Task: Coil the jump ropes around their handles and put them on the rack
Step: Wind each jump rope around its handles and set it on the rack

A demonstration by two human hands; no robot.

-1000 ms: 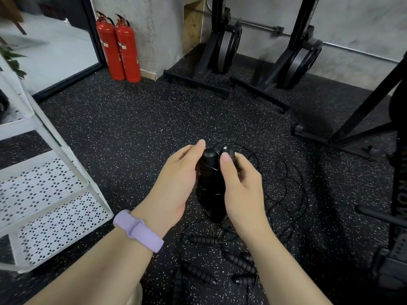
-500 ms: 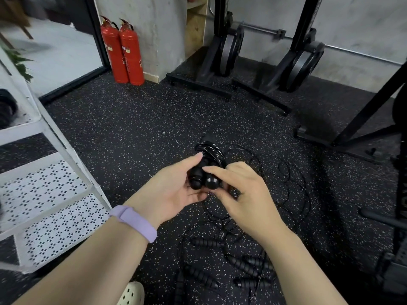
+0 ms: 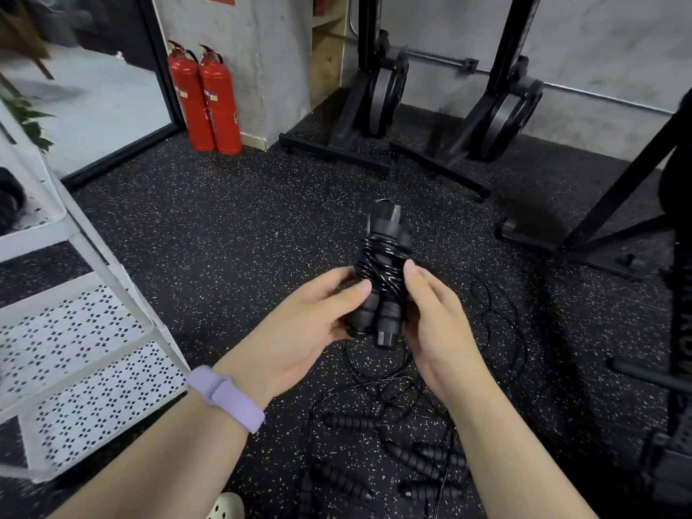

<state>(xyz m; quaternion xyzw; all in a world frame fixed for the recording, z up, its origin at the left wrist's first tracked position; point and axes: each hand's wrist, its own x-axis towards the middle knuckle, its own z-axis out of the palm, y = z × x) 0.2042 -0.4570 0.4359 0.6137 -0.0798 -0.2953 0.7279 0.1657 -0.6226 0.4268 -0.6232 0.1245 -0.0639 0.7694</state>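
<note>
- The coiled jump rope (image 3: 382, 273) is held upright in front of the person, above the floor (image 3: 232, 226), its two handles side by side with black cord wound round their upper part.
- The left hand (image 3: 299, 324) grips the bundle's lower half, thumb laid across the front.
- The right hand (image 3: 436, 316) clasps the other side (thumb tip against the cord wraps).
- Loose jump ropes (image 3: 393, 458) lie tangled on the floor below.
- A white rack (image 3: 78, 331) stands at the left.
</note>
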